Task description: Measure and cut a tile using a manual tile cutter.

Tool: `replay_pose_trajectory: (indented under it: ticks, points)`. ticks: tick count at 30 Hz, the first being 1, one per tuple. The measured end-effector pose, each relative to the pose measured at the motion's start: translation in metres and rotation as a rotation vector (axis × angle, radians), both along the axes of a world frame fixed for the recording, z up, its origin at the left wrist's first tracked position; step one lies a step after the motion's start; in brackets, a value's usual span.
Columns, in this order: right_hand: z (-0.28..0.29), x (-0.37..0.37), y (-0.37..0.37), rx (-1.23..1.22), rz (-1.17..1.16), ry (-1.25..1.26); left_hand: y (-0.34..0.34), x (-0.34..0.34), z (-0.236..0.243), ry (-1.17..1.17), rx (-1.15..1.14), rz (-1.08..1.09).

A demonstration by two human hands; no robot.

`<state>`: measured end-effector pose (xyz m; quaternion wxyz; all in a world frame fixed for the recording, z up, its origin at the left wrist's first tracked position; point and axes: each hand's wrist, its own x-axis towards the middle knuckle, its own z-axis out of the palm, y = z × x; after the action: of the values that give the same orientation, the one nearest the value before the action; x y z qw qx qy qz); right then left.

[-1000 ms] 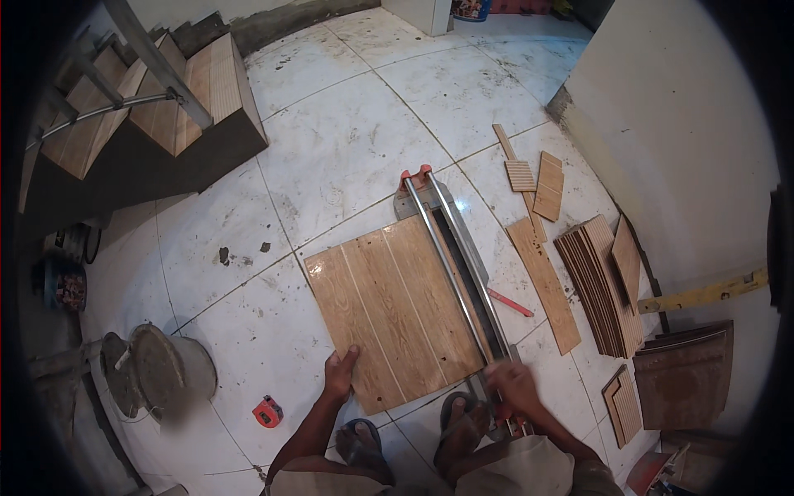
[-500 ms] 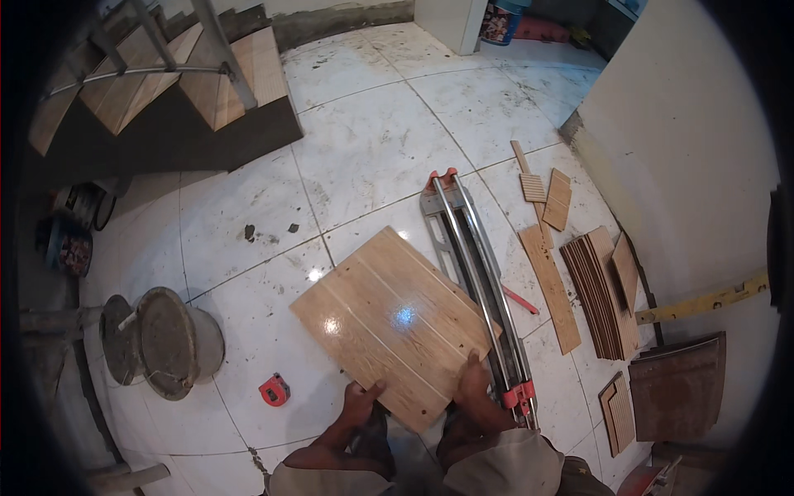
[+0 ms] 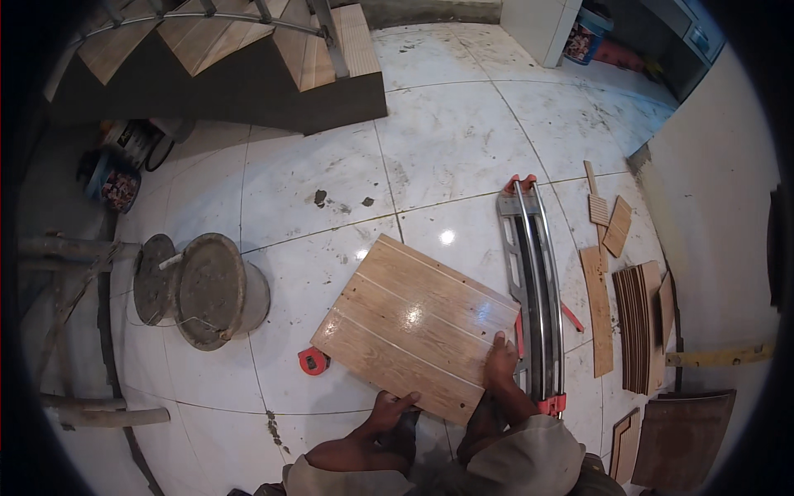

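Observation:
A large wood-look tile (image 3: 413, 318) with pale lengthwise lines is held in front of me. My left hand (image 3: 390, 411) grips its near edge, thumb on top and the fingers hidden beneath. At the right edge, close to the corner, my right hand (image 3: 500, 364) holds it the same way. Just right of the tile a manual tile cutter (image 3: 542, 289) with twin steel rails and red end pieces stands on the floor. A red tape measure (image 3: 313, 361) lies by the tile's left corner, and the tile appears to cover its edge slightly.
To the left stands a mortar-smeared bucket (image 3: 215, 289) with a round pan beside it. Tile offcuts (image 3: 597, 310), a tile stack (image 3: 638, 326) and brown tiles (image 3: 682, 438) lie along the right wall. Stairs (image 3: 231, 99) rise at the far left; wooden poles (image 3: 107, 413) stick out at left.
The tile has turned clockwise and shifted left off the cutter, toward the tape measure. Both hands still grip it. My view has swung left, so the surroundings appear farther right.

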<state>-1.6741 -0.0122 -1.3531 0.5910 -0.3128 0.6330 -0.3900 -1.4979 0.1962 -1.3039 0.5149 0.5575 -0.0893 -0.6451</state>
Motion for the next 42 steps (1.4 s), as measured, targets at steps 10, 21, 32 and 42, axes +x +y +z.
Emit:
replay_pose_trajectory:
  ticks: [10,21,32,42]
  points:
    - [-0.001,-0.007,0.000,0.056,0.011,0.008,-0.001,0.006,-0.012,-0.022,0.024,-0.021]
    - [0.034,0.041,0.011,-0.151,-0.105,-0.117,-0.057,0.027,-0.008,0.474,-0.022,0.601]
    - [0.038,-0.026,-0.043,0.239,0.408,-0.732,-0.078,0.173,0.056,-0.170,-0.088,0.319]
    - [0.078,0.038,-0.101,0.309,0.500,-0.666,-0.118,0.278,0.074,-0.439,0.033,-0.453]
